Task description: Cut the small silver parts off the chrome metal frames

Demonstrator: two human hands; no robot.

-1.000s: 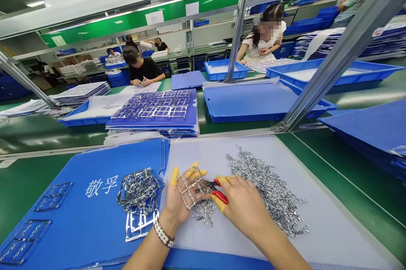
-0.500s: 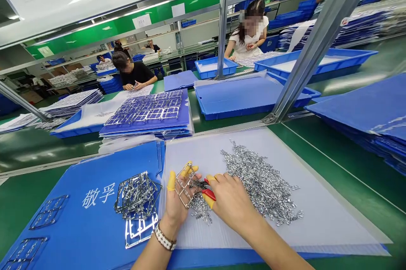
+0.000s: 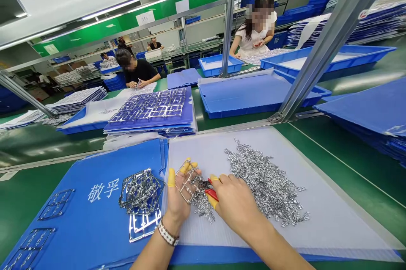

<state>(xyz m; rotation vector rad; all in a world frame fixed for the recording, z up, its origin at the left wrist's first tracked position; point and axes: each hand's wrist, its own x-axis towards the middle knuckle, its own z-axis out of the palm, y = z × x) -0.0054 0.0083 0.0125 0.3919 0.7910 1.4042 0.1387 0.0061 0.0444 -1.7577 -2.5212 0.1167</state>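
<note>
My left hand (image 3: 177, 196), with yellow finger cots, holds a shiny metal frame of small parts (image 3: 187, 181) upright over a white sheet (image 3: 317, 219). My right hand (image 3: 236, 204) grips red-handled cutters (image 3: 211, 194) whose tip meets the frame. Under the frame lies a small heap of cut silver pieces (image 3: 204, 208). A much larger pile of silver pieces (image 3: 266, 181) spreads to the right of my hands. A tangle of empty metal frames (image 3: 139, 191) rests on the blue board (image 3: 79, 219) to the left.
A stack of blue boards topped with metal frames (image 3: 152, 109) stands beyond my board. Blue trays (image 3: 253, 96) and a slanted metal post (image 3: 320, 45) lie behind. Two people sit working across the green table (image 3: 349, 164). More blue boards (image 3: 374, 113) are stacked right.
Both hands stay together on the frame and cutters; the frame has tipped slightly in my left hand. The view has shifted a little with my head.
</note>
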